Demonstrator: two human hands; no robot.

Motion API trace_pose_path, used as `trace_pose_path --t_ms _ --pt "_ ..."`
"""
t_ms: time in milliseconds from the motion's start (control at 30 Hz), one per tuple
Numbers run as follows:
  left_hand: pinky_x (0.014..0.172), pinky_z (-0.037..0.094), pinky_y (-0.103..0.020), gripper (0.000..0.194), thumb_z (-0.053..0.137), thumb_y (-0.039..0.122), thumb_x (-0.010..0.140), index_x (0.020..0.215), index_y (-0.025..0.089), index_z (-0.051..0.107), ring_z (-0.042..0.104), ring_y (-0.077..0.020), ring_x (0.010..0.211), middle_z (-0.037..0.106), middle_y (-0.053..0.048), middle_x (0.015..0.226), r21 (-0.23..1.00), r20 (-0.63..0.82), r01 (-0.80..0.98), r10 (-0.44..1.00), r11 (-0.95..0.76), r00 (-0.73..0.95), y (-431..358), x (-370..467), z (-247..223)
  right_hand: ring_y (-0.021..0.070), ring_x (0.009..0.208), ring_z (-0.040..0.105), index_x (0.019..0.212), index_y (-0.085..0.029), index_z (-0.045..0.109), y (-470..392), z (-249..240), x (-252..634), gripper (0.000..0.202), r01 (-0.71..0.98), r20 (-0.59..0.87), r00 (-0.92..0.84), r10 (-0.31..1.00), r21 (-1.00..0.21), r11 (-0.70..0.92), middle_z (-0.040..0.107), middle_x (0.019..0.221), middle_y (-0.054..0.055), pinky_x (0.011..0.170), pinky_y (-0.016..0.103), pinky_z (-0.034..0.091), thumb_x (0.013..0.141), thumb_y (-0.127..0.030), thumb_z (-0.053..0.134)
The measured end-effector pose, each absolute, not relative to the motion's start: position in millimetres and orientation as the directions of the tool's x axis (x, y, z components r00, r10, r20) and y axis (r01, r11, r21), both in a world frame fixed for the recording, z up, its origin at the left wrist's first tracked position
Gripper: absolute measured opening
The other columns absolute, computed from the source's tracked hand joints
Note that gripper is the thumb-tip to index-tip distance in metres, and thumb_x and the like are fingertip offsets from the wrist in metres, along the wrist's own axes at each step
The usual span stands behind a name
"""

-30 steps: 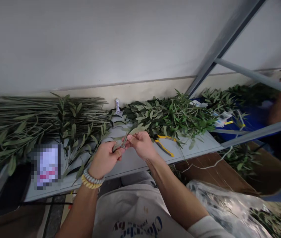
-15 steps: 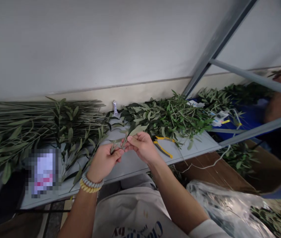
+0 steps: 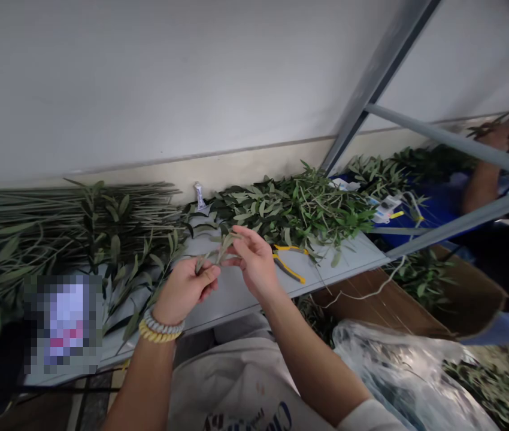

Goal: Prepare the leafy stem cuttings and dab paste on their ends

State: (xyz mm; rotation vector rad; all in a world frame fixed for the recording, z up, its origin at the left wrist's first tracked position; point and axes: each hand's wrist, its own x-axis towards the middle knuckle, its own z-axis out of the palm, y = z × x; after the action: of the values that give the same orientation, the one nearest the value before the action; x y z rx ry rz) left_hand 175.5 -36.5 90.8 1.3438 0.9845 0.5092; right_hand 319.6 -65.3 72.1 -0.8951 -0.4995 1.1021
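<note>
A small sprig of narrow green leaves (image 3: 224, 250) is between my two hands, above the front of the grey shelf. My left hand (image 3: 188, 284) pinches its lower end between thumb and fingers. At its upper leaves is my right hand (image 3: 253, 258), thumb and fingertips bent around them; part of the leaves is hidden by the fingers. Just right of my right hand lie pliers with yellow and black handles (image 3: 290, 263), spread apart. Behind my hands, a heap of leafy stems (image 3: 299, 200) covers the shelf.
Long bundled stems (image 3: 147, 194) lie at the left. A metal frame post (image 3: 375, 90) and crossbars rise at the right, with a co-worker's arm (image 3: 483, 179) beyond. Below are a cardboard box (image 3: 470, 293) and clear plastic wrapping (image 3: 371, 353). A crumpled tube (image 3: 199, 196) stands near the wall.
My right hand has turned, its fingers reaching higher on the sprig. The leaf that pointed up right no longer stands out. The whole view has shifted slightly.
</note>
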Motion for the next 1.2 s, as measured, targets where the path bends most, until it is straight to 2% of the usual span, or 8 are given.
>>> trace_pose_path --t_ms 167,267,400,633,800,900,1000,1200 --pt "0.028 0.027 -0.015 0.03 0.074 0.037 0.059 0.062 0.015 0.055 0.04 -0.0058 0.032 0.055 0.003 0.047 0.948 -0.27 -0.062 0.891 0.312 0.365 -22.3 173.3 103.5 0.009 0.055 0.055 0.076 -0.018 0.061 -65.0 43.1 326.7 0.031 -0.47 -0.078 0.553 0.829 -0.851 0.233 0.064 0.063 -0.004 0.055 0.022 0.045 0.05 -0.017 0.078" --pt "0.028 0.03 -0.015 0.03 0.077 0.034 0.055 0.068 0.014 0.059 0.043 -0.0063 0.034 0.055 0.003 0.048 0.916 -0.223 -0.287 0.951 0.279 0.212 -9.1 169.8 117.5 0.0088 0.045 0.049 0.073 -0.017 0.061 -75.6 27.3 318.1 0.029 -0.5 -0.12 0.396 0.91 -0.859 0.104 0.062 0.056 -0.003 0.044 0.021 0.037 0.053 -0.029 0.078" --pt "0.033 0.036 -0.014 0.021 0.073 0.03 0.064 0.067 0.014 0.059 0.048 -0.0061 0.038 0.059 0.002 0.051 0.886 -0.166 -0.421 0.981 0.192 0.099 6.5 169.8 132.7 0.007 0.038 0.037 0.073 -0.015 0.063 -100.0 6.3 285.3 0.037 -0.317 -0.17 0.179 0.969 -0.942 -0.106 0.048 0.045 -0.006 0.04 0.021 0.028 0.07 -0.052 0.064" --pt "0.044 0.047 -0.018 0.015 0.071 0.021 0.066 0.076 0.013 0.063 0.057 -0.0079 0.046 0.067 0.0 0.063 0.886 -0.214 -0.398 0.971 0.237 0.102 10.7 183.9 115.2 0.011 0.058 0.047 0.072 -0.014 0.064 -129.1 -11.9 249.3 0.053 -0.183 -0.058 0.089 0.994 -0.982 -0.04 0.052 0.062 0.0 0.055 0.023 0.036 0.084 -0.06 0.04" --pt "0.066 0.053 -0.026 0.031 0.077 0.027 0.059 0.083 0.012 0.064 0.066 -0.0163 0.073 0.071 -0.006 0.082 0.876 -0.216 -0.403 0.962 0.266 0.167 -9.0 191.8 82.6 0.0115 0.055 0.045 0.065 -0.017 0.061 -125.9 -3.5 247.7 0.036 0.12 0.044 0.17 0.984 -0.993 0.024 0.049 0.057 -0.001 0.054 0.023 0.033 0.087 -0.038 0.043" --pt "0.049 0.048 -0.023 0.03 0.073 0.038 0.063 0.073 0.012 0.062 0.059 -0.0116 0.052 0.065 -0.002 0.062 0.89 -0.224 -0.365 0.96 0.272 0.168 -19.9 190.3 76.3 0.0114 0.057 0.044 0.055 -0.018 0.052 -121.2 2.7 251.3 0.029 0.314 0.147 0.058 0.987 -0.942 0.122 0.046 0.057 -0.002 0.057 0.023 0.033 0.083 -0.023 0.046" --pt "0.034 0.031 -0.017 0.029 0.07 0.04 0.067 0.067 0.014 0.058 0.039 -0.0055 0.033 0.049 0.005 0.043 0.895 -0.207 -0.357 0.957 0.269 0.202 -23.5 187.0 79.0 0.0103 0.057 0.043 0.055 -0.018 0.05 -118.7 6.2 259.1 0.026 0.369 0.152 -0.005 0.988 -0.918 0.143 0.045 0.056 -0.003 0.057 0.022 0.032 0.081 -0.021 0.05" --pt "0.033 0.025 -0.016 0.03 0.068 0.04 0.067 0.07 0.014 0.055 0.036 -0.0048 0.033 0.048 0.005 0.043 0.874 -0.249 -0.365 0.941 0.321 0.231 -23.7 186.8 74.3 0.0099 0.053 0.042 0.058 -0.017 0.056 -104.4 0.1 291.5 0.025 0.428 0.179 0.238 0.955 -0.902 0.062 0.048 0.055 -0.002 0.053 0.022 0.032 0.082 -0.026 0.05"
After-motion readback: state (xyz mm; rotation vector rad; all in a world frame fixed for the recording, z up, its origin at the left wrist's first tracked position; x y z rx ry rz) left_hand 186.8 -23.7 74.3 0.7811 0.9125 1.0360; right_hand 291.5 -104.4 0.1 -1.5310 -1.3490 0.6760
